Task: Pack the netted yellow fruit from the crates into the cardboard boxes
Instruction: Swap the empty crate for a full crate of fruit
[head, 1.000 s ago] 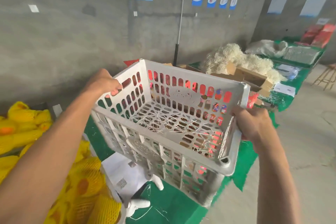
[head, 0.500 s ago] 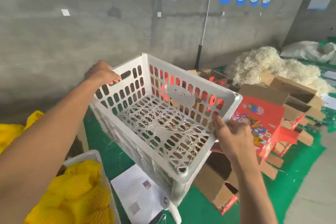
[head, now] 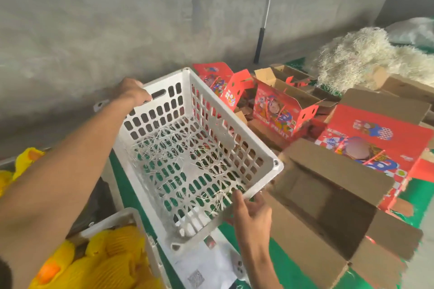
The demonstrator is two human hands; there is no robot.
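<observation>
I hold a white slatted plastic crate [head: 237,134] tilted in the air; only loose pale straw lies in it. My left hand [head: 131,92] grips its far handle rim. My right hand [head: 252,209] holds the near rim, thumb over the edge and fingers underneath. Netted yellow fruit [head: 105,260] fills another white crate [head: 141,225] at the bottom left. More yellow netted fruit [head: 23,162] lies at the left edge. An open plain cardboard box [head: 333,199] stands to the right with nothing visible inside it. Red printed cardboard boxes [head: 279,105] stand behind it.
A green mat [head: 288,267] covers the floor under a white printed sheet [head: 206,265]. A heap of pale shredded packing straw [head: 359,58] sits at the back right. A pole [head: 264,21] leans on the grey concrete wall. Bare floor lies at the far right edge.
The crate has swung lower and to the left while my view turned down. My right hand has slid along the near rim. The open cardboard box has come into view.
</observation>
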